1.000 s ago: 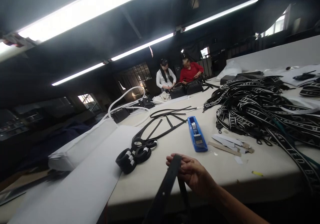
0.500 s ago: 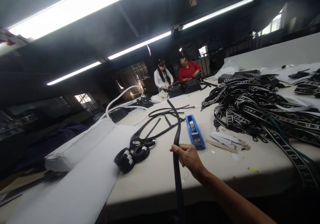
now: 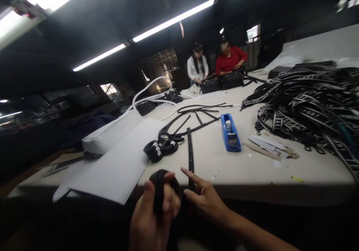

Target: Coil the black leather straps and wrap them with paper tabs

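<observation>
My left hand [image 3: 154, 213] is wrapped around a coiled black strap [image 3: 159, 191] in front of the table's near edge. The strap's free end [image 3: 190, 152] lies straight on the tabletop, with a row of small light marks along it. My right hand [image 3: 209, 198] is beside this end, index finger and thumb stretched apart around it; whether they touch it I cannot tell. Several small black strap rolls [image 3: 153, 151] with white bands sit beyond my left hand. A blue tape dispenser [image 3: 230, 133] stands to the right of the strap.
Loose black straps [image 3: 196, 118] lie behind the rolls. Lettered webbing straps [image 3: 305, 109] with hooks are heaped at right, near paper scraps [image 3: 269, 146]. White sheets [image 3: 112, 161] cover the left side. Two people [image 3: 198, 66] handle black bags [image 3: 232, 80] at the far end.
My right hand has come down and nearer, its fingers now spread. The strap it held up now has its end on the table. My left hand has come into view with the coil.
</observation>
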The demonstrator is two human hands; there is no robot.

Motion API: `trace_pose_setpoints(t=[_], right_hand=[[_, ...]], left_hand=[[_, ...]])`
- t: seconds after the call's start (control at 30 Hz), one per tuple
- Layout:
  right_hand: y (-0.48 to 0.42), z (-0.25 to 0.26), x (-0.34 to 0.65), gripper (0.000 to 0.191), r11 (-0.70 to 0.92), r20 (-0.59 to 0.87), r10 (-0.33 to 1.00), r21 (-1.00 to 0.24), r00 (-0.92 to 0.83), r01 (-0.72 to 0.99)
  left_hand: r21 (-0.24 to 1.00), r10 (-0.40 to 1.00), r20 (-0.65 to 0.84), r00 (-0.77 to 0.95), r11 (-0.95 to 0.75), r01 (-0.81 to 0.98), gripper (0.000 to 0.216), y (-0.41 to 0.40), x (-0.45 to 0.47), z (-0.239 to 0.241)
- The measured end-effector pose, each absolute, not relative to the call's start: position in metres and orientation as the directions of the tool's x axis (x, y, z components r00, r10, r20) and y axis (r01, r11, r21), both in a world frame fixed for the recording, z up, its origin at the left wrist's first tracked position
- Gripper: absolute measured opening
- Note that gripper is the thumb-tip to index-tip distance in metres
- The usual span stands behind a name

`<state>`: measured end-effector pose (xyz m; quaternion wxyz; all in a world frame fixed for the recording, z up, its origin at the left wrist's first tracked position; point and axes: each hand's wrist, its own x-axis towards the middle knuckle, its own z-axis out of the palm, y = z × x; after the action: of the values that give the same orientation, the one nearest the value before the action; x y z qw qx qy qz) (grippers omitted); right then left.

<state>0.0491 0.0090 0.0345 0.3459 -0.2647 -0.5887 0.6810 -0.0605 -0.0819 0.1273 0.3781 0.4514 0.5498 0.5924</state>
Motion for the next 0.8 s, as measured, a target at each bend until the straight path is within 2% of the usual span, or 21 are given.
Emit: trace_pose_setpoints(t=[0.03,0.1,0.17,0.23,0.3,0.37,0.43,0.5,0.6,0.67,0.73,0.8], right_hand=[[0.004,0.035,0.05,0.052,-0.103,0.031,0.767,-0.98,-0.64,-0.172],[-0.001,0.035,0.054,0.051,-0.175,0.018,0.721,-0.962,-0.693,-0.207],[-0.005,0.032,0.059,0.05,-0.202,0.025,0.664,-0.956,-0.747,-0.212],[-0.007,0.027,0.065,0.045,-0.155,0.009,0.61,-0.979,-0.792,-0.13],[-0.008,0.022,0.071,0.041,-0.017,-0.012,0.593,-1.0,-0.805,0.003],[-0.006,0.02,0.076,0.039,0.188,0.006,0.593,-0.973,-0.805,0.132],[-0.001,0.022,0.082,0.036,0.395,0.035,0.584,-0.885,-0.811,0.246],[0.005,0.029,0.088,0.034,0.536,0.022,0.579,-0.763,-0.815,0.36],[0.012,0.042,0.096,0.028,0.635,-0.059,0.556,-0.613,-0.829,0.47],[0.015,0.049,0.099,0.024,0.674,-0.102,0.523,-0.558,-0.846,0.484],[0.016,0.052,0.099,0.023,0.697,-0.115,0.493,-0.541,-0.862,0.471],[0.018,0.054,0.097,0.028,0.69,-0.13,0.427,-0.592,-0.895,0.416]], left_hand=[[0.962,0.904,0.147,-0.402,-0.226,-0.156,0.051,-0.076,-0.061,0.129],[0.878,0.906,0.132,-0.401,-0.294,-0.377,0.042,-0.065,-0.062,0.132],[0.815,0.898,0.147,-0.415,-0.347,-0.464,0.036,-0.058,-0.064,0.133],[0.799,0.874,0.166,-0.456,-0.39,-0.458,0.033,-0.055,-0.066,0.132],[0.811,0.852,0.175,-0.493,-0.408,-0.418,0.033,-0.052,-0.068,0.128],[0.845,0.833,0.192,-0.518,-0.409,-0.345,0.034,-0.049,-0.068,0.12],[0.892,0.818,0.217,-0.532,-0.388,-0.233,0.035,-0.047,-0.067,0.109],[0.938,0.817,0.247,-0.521,-0.337,-0.085,0.034,-0.046,-0.064,0.096],[0.954,0.837,0.3,-0.457,-0.262,0.145,0.03,-0.048,-0.058,0.079],[0.931,0.846,0.346,-0.406,-0.256,0.259,0.026,-0.05,-0.053,0.071],[0.906,0.846,0.386,-0.368,-0.272,0.325,0.023,-0.05,-0.048,0.068],[0.888,0.849,0.413,-0.331,-0.294,0.353,0.021,-0.049,-0.044,0.068]])
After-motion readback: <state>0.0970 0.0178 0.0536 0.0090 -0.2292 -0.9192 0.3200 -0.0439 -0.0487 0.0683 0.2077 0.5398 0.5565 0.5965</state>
